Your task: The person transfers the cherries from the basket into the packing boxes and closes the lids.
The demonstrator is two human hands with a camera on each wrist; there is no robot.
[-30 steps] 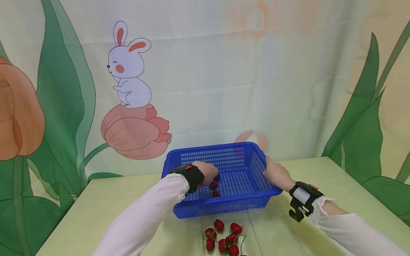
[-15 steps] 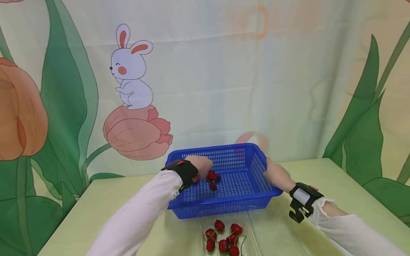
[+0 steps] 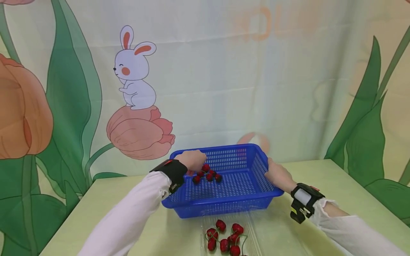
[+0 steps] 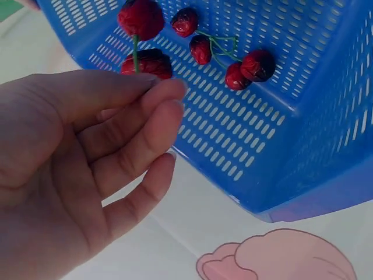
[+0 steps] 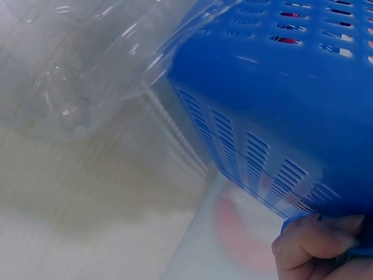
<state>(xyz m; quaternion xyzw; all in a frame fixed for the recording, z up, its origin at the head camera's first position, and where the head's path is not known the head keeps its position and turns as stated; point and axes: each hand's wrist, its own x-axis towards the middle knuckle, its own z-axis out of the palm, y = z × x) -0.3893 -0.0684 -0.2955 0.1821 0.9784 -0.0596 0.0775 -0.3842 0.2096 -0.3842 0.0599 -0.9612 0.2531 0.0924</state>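
A blue slotted plastic basket (image 3: 224, 202) stands on the table, with several red cherries (image 3: 209, 177) on green stems in its left part. Over its left end, my left hand (image 3: 192, 160) has thumb and fingertips together. In the left wrist view, my left hand (image 4: 111, 128) pinches a green stem (image 4: 136, 55) that runs down from a red cherry (image 4: 141, 18); a second cherry is partly hidden behind the fingertips. My right hand (image 3: 279, 175) grips the basket's right rim, its fingers curled over the edge in the right wrist view.
In front of the basket lies a clear plastic tray (image 3: 254, 234) with several cherries inside. Clear plastic (image 5: 70, 76) also shows beside the basket in the right wrist view. Behind the yellowish table (image 3: 128, 199) hangs a printed curtain (image 3: 205, 89) with a rabbit and tulips.
My left hand has moved left and slightly back within the basket, uncovering more cherries; those near it have shifted the same way. My right hand stays on the rim.
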